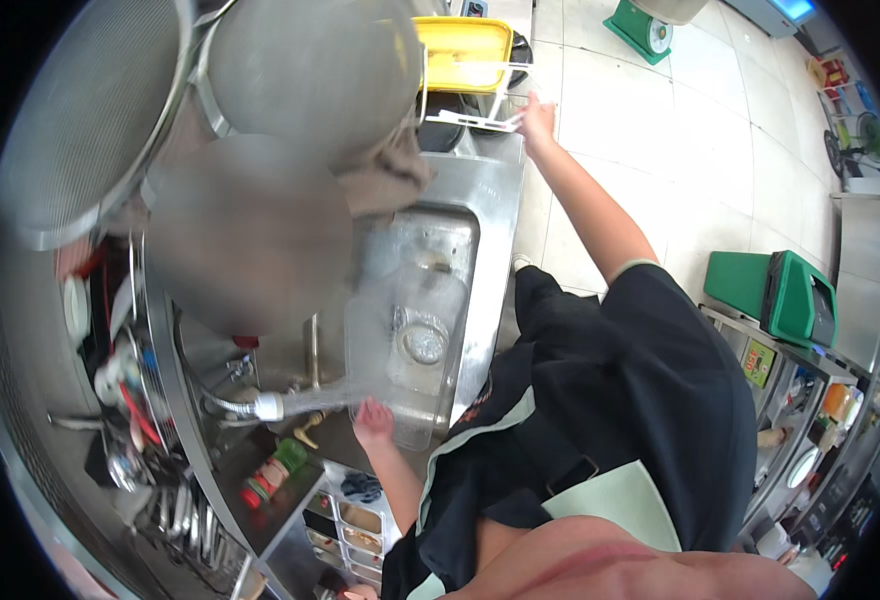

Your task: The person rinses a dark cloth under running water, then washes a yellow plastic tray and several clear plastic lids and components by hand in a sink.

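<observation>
My left hand (374, 421) is at the near lower corner of a clear plastic container (440, 300), its fingers on the rim. The container lies tilted in a stainless steel sink (410, 225), and water from a white spray head (269, 406) runs towards it and my hand. My right arm is stretched out to the top, where my right hand (537, 124) grips the end of a white wire rack (477, 121). This rack stands beside a yellow tray (466, 54) beyond the sink's end.
Large blurred mesh strainers (312, 67) hang close at the upper left. A green bottle (275, 472) lies beside the sink, near metal food pans (361, 517). Utensils (184, 517) crowd a rack at lower left. A green bin (800, 300) and a green scale (638, 34) stand to the right.
</observation>
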`<state>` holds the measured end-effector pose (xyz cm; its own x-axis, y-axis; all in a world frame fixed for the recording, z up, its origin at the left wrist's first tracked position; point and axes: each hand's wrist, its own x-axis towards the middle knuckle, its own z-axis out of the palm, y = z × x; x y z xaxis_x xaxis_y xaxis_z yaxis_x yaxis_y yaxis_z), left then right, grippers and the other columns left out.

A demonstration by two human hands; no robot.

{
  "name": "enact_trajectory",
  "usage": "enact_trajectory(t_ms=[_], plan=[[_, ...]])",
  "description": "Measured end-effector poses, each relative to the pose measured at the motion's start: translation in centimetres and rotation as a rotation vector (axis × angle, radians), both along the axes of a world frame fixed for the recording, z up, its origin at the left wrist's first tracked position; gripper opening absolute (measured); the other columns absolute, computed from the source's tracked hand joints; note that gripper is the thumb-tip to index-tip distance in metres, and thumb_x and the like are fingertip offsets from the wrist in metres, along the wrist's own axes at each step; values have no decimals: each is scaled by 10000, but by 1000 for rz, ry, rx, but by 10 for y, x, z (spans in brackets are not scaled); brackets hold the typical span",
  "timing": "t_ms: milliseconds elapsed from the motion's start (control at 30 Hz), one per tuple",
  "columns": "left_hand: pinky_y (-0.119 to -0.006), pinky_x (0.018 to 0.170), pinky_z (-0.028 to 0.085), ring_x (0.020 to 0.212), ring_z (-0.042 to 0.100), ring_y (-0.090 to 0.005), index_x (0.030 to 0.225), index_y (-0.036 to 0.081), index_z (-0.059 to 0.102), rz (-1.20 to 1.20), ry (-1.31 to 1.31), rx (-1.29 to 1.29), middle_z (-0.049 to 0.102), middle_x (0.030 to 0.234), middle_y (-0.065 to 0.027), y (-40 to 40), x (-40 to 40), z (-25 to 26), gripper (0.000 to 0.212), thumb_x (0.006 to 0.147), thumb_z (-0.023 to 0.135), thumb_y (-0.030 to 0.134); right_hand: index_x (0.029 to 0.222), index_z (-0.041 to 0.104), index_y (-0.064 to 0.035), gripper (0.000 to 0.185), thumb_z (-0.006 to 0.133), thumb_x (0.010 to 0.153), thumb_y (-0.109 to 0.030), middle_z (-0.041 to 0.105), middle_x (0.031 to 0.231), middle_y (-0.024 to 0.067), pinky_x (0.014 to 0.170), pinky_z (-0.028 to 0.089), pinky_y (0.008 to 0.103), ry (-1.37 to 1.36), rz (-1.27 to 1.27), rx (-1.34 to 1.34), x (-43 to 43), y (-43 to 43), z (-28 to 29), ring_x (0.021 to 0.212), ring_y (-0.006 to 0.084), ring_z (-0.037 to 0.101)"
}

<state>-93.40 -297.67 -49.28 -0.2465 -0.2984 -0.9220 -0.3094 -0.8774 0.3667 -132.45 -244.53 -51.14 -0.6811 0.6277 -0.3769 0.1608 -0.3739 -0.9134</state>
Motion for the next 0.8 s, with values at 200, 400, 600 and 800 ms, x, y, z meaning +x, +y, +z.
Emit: enact_trajectory(t_ms=[200, 400, 600, 800], plan=[[-347, 655, 465, 651, 573, -153, 849, 166, 605, -5, -136, -105, 633, 794, 6, 19, 49, 41, 132, 827, 490, 225, 1143, 416, 61, 373, 410, 923, -241, 540, 1051, 210, 622, 547, 358, 127, -5, -617, -141, -22, -33, 821, 286, 623], [-359, 615, 475, 655, 592, -165, 824, 167, 589, -37, -174, -209, 636, 781, 9, 34, 58, 49, 138, 826, 490, 263, 1224, 377, 44, 461, 492, 886, -248, 449, 1188, 191, 799, 474, 348, -204, 364, 168, -177, -35, -54, 983, 303, 557], [-306, 611, 482, 708, 579, -192, 918, 108, 601, 61, 170, -211, 616, 821, -42, 34, 55, -6, 184, 839, 469, 209, 877, 618, -32, 209, 563, 827, -228, 589, 854, 118, 718, 436, 305, 167, 522, 446, -46, -70, -23, 829, 215, 562], [-306, 777, 441, 901, 547, -191, 1224, 79, 450, -486, 66, -285, 572, 1080, -107, 34, -51, -56, 418, 875, 382, 300, 836, 599, 11, 235, 506, 861, -203, 582, 705, 46, 613, 418, 248, 65, 958, 408, 59, -94, 21, 658, 103, 528]])
